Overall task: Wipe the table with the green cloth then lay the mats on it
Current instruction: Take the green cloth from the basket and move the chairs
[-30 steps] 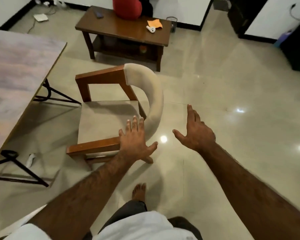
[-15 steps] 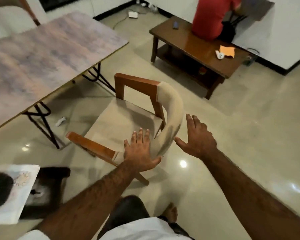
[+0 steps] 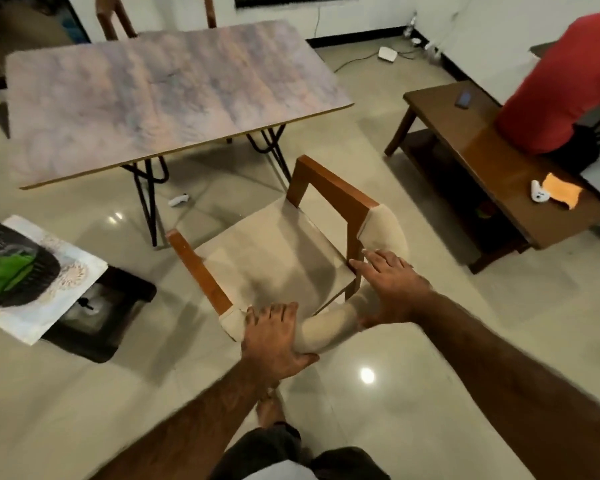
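The marbled pink-grey table (image 3: 153, 98) stands on black wire legs at the upper left, its top bare. The green cloth (image 3: 11, 268) lies in a black basket (image 3: 32, 289) at the left edge. The basket rests on a pale patterned mat (image 3: 77, 271), which lies on a low black stand (image 3: 111, 320). In front of me is a wooden chair (image 3: 329, 188) with a beige padded backrest. My left hand (image 3: 274, 337) grips the left end of that backrest. My right hand (image 3: 392, 285) is clasped over its right part, thumb underneath.
A dark wooden coffee table (image 3: 465, 150) stands on the right with a person in red (image 3: 561, 88) seated on it, plus an orange cloth (image 3: 561, 190), a white controller (image 3: 538, 192) and a phone (image 3: 463, 98). Another white controller (image 3: 178, 200) lies on the floor under the table.
My view has swung left, bringing the whole table and the basket with the cloth into sight. Both hands, open above the chair before, have come down and closed on its backrest.
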{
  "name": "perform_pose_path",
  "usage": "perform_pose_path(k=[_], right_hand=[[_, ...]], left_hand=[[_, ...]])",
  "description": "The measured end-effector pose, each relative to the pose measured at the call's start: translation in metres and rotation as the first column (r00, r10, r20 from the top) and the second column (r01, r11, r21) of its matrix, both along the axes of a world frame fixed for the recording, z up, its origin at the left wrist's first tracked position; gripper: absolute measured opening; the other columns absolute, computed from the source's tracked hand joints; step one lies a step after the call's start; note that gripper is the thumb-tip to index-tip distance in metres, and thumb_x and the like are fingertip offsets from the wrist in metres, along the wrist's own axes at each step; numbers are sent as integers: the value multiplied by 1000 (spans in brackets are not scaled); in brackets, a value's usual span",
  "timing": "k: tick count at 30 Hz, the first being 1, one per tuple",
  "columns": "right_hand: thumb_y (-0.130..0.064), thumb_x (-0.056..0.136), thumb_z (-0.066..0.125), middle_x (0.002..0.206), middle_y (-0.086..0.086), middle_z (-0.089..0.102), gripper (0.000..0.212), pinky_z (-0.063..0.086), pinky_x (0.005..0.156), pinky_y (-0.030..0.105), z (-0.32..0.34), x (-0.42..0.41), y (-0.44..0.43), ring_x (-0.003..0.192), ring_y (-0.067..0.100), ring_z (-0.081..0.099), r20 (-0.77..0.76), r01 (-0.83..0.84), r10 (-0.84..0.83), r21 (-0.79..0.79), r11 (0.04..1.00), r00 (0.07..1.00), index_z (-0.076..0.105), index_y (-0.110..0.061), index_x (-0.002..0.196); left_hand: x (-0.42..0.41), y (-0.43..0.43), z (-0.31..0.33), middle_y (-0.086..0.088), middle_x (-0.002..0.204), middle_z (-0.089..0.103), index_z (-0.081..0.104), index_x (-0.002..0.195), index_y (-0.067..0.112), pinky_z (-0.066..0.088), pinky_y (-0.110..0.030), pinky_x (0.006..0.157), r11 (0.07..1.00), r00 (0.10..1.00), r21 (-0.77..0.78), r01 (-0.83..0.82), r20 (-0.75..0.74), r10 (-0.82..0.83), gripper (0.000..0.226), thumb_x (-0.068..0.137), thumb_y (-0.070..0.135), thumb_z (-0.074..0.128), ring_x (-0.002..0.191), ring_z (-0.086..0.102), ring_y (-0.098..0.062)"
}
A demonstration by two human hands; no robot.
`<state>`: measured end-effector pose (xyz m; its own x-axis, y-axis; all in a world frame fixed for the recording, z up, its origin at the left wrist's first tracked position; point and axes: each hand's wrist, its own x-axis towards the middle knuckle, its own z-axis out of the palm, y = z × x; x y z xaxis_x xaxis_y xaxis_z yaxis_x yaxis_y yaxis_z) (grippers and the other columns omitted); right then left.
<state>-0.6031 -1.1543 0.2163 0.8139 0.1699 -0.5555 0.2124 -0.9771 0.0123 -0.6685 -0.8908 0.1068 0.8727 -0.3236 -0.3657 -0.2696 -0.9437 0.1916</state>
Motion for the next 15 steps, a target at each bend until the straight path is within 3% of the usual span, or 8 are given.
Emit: perform_pose_path(k=[5,9,15], right_hand=[[-88,69,80,183,-1,16,131,16,135,60,-14,22,-32,169,33,14,-101,-216,210,-52,975,972,13,-45,173],[-82,75,81,170,-8,45,102,28,132,50,-28,45,-52,158,24,37,-83,-431,426,-50,901,901,42,-44,162],[-87,63,67,142,-11,70,93,52,114,43,-71,66,-73,131,18,65,21,-625,624,20,781,781,63,-41,143]], left_hand=[[-3,-1,-8,7,142,65,55,143,37,26,-52,128,998,998,-31,-52,26,53,96,68,97,60,133,58,-23],[-3,-9,-8,7,140,65,57,139,37,27,-53,127,996,996,-3,-92,13,92,94,66,96,63,132,58,-25],[-8,-34,-1,5,147,63,48,151,36,19,-67,128,991,993,57,-122,5,122,103,68,96,65,138,56,-28]])
